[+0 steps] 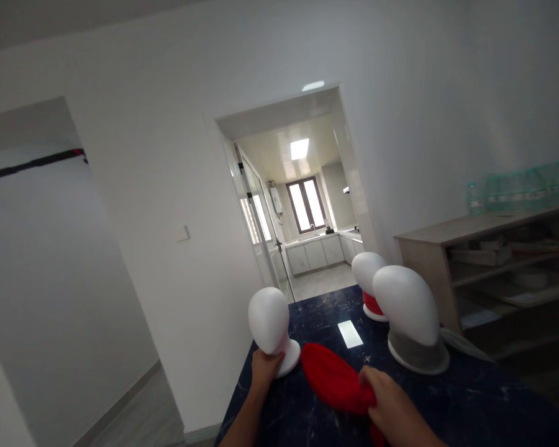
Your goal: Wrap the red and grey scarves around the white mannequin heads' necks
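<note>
Left hand holds plain white head form at neck, other fingers hidden behind thumb; form upright near left edge of dark blue table. Right hand, fingers pinched on near end of red fabric piece, which slants between hands above table. Toward right edge, grey-banded head form partly blocks red-banded head form near far edge. Beyond right edge, shelf unit bears bottles; labels too blurred to read.
</note>
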A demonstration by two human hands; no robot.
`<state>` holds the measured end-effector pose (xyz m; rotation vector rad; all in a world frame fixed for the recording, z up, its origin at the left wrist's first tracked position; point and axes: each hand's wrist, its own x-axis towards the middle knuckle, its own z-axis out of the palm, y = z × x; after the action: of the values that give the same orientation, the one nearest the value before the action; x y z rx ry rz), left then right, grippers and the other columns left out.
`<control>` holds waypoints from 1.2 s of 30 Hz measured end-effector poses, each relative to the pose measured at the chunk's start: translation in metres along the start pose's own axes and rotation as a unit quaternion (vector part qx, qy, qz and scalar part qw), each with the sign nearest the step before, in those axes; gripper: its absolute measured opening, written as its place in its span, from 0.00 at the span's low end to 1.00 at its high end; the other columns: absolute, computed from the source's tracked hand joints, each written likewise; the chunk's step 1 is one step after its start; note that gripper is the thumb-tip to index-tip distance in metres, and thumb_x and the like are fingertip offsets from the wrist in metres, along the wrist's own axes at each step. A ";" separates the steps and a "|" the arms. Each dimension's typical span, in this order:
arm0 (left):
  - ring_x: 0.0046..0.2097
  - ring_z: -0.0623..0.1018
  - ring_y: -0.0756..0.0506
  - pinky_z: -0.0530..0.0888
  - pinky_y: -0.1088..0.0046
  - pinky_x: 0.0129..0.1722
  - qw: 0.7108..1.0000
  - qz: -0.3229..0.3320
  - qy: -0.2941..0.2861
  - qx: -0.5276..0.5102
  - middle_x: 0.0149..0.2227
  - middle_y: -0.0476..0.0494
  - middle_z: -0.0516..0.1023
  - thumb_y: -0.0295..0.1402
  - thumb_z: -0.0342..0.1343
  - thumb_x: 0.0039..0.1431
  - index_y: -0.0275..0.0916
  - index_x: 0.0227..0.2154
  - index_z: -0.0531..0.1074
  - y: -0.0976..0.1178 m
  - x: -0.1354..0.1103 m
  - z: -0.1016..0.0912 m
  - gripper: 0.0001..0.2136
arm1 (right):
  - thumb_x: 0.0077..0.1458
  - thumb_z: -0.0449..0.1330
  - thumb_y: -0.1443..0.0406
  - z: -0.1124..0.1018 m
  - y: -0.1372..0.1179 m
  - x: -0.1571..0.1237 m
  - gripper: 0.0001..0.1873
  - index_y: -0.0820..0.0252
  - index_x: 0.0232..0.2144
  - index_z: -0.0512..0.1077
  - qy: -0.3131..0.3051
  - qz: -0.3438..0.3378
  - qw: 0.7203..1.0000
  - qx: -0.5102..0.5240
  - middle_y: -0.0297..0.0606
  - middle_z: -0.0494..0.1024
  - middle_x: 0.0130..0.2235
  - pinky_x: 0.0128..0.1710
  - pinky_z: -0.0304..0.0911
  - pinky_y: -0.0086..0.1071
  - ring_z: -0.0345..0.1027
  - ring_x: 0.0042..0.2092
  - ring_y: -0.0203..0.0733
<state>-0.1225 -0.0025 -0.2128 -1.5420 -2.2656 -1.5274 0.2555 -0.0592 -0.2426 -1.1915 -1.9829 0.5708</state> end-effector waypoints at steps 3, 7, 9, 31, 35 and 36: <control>0.43 0.86 0.30 0.82 0.62 0.41 0.996 0.024 -0.044 -0.071 0.38 0.33 0.87 0.41 0.69 0.42 0.34 0.36 0.81 0.019 -0.040 0.009 0.19 | 0.43 0.54 0.73 -0.070 0.048 -0.025 0.28 0.55 0.47 0.78 0.021 -0.011 1.000 0.016 0.42 0.83 0.51 0.57 0.65 0.37 0.75 0.54 0.48; 0.50 0.84 0.30 0.82 0.58 0.48 0.979 0.016 -0.083 -0.188 0.48 0.31 0.86 0.46 0.71 0.40 0.33 0.51 0.77 0.042 -0.111 0.028 0.34 | 0.42 0.55 0.67 -0.161 0.119 -0.057 0.21 0.53 0.38 0.81 0.046 0.008 0.999 0.005 0.40 0.85 0.46 0.55 0.68 0.37 0.77 0.51 0.52; 0.52 0.83 0.29 0.81 0.54 0.51 0.962 -0.001 -0.113 -0.247 0.50 0.31 0.85 0.47 0.73 0.37 0.35 0.54 0.75 0.053 -0.145 0.034 0.39 | 0.43 0.56 0.65 -0.191 0.150 -0.072 0.16 0.52 0.34 0.81 0.051 0.026 0.998 0.005 0.39 0.86 0.41 0.51 0.70 0.38 0.78 0.48 0.53; 0.58 0.79 0.28 0.74 0.54 0.60 0.982 0.018 -0.115 -0.150 0.55 0.28 0.80 0.49 0.68 0.44 0.34 0.51 0.74 0.088 -0.198 0.025 0.33 | 0.53 0.66 0.48 -0.216 0.074 -0.094 0.22 0.55 0.44 0.78 0.076 0.148 0.879 0.446 0.41 0.85 0.37 0.30 0.72 0.37 0.77 0.31 0.45; 0.60 0.77 0.27 0.72 0.49 0.62 0.992 -0.044 -0.051 -0.106 0.54 0.25 0.79 0.50 0.62 0.51 0.36 0.49 0.73 0.071 -0.238 0.017 0.28 | 0.52 0.67 0.46 -0.239 0.082 -0.104 0.21 0.56 0.33 0.77 -0.009 0.137 0.930 0.341 0.35 0.81 0.28 0.27 0.67 0.32 0.72 0.27 0.41; 0.57 0.79 0.29 0.74 0.51 0.61 0.987 -0.035 -0.088 -0.132 0.51 0.28 0.80 0.49 0.60 0.53 0.38 0.48 0.73 0.070 -0.250 0.017 0.24 | 0.51 0.67 0.45 -0.246 0.084 -0.108 0.21 0.56 0.31 0.76 -0.026 0.141 0.938 0.316 0.35 0.80 0.26 0.26 0.66 0.31 0.71 0.26 0.40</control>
<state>0.0644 -0.1642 -0.2934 -1.7417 -2.3081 -1.8449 0.5253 -0.1156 -0.1858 -1.0455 -1.4861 1.2830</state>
